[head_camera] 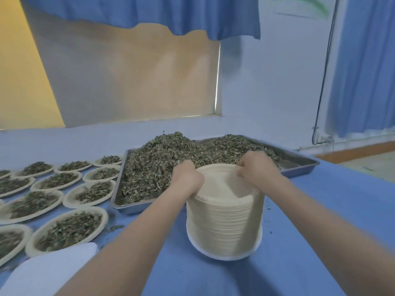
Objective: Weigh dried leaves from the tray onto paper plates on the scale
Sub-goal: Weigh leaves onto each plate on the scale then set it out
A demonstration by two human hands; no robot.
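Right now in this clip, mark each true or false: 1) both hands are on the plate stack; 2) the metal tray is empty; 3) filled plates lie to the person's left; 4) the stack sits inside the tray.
1) True: left hand and right hand grip the top rim of the plate stack.
2) False: the metal tray holds heaped dried leaves.
3) True: the filled plates lie left.
4) False: it stands on the blue table, before the tray.
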